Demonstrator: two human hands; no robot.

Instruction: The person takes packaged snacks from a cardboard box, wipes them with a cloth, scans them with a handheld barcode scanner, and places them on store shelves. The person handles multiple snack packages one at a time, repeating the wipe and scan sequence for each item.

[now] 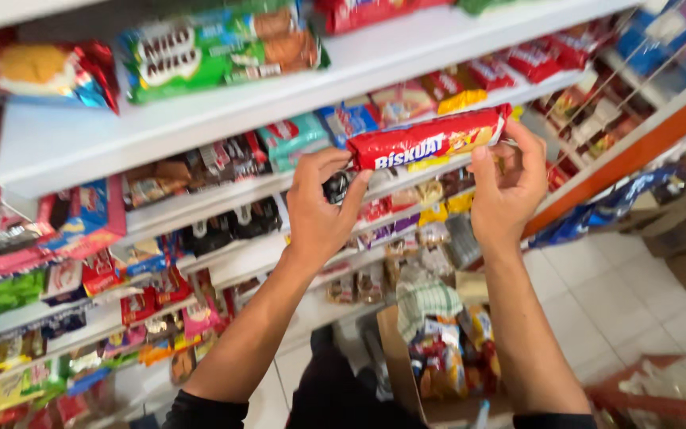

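Observation:
Both of my hands hold up a long red biscuit packet (426,141) in front of the shop shelves. My left hand (321,208) grips its left end, fingers wrapped behind it. My right hand (506,183) pinches its right end. The packet lies nearly level, tilted up to the right, just before the edge of a white shelf (224,195) lined with small snack packs.
White shelves (160,119) run up to the right, stacked with green biscuit packets (216,49), red packs (510,67) and hanging snacks. Below my arms stands an open cardboard box (442,361) full of packets. A red basket (653,393) sits on the tiled floor at right.

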